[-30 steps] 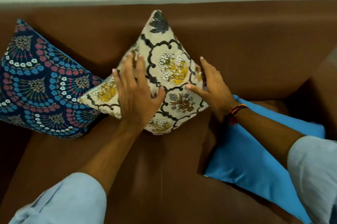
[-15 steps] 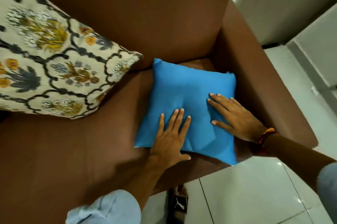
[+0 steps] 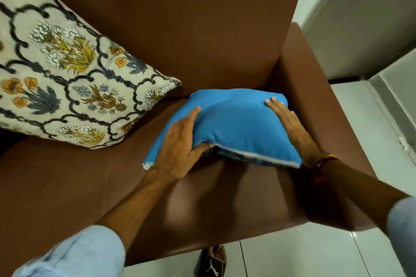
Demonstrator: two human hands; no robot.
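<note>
A plain blue cushion (image 3: 236,123) is at the right end of the brown sofa seat (image 3: 67,186), with its front edge raised off the seat. My left hand (image 3: 177,141) grips its left side, fingers over the top and thumb tucked under the front edge. On the right side, my right hand (image 3: 290,128) lies with fingers stretched over the top; its thumb is hidden beneath the cushion. The patterned underside shows along the lifted front edge.
A cream floral cushion (image 3: 67,78) leans against the backrest to the left, one corner close to the blue one. The sofa's right armrest (image 3: 315,96) stands just beyond my right hand. White floor tiles (image 3: 371,141) and my sandalled foot (image 3: 213,261) lie below.
A second ago both hands were on the floral cushion. Half a second ago they lay flat on the blue cushion. Now they have slid to its sides and raised its front edge.
</note>
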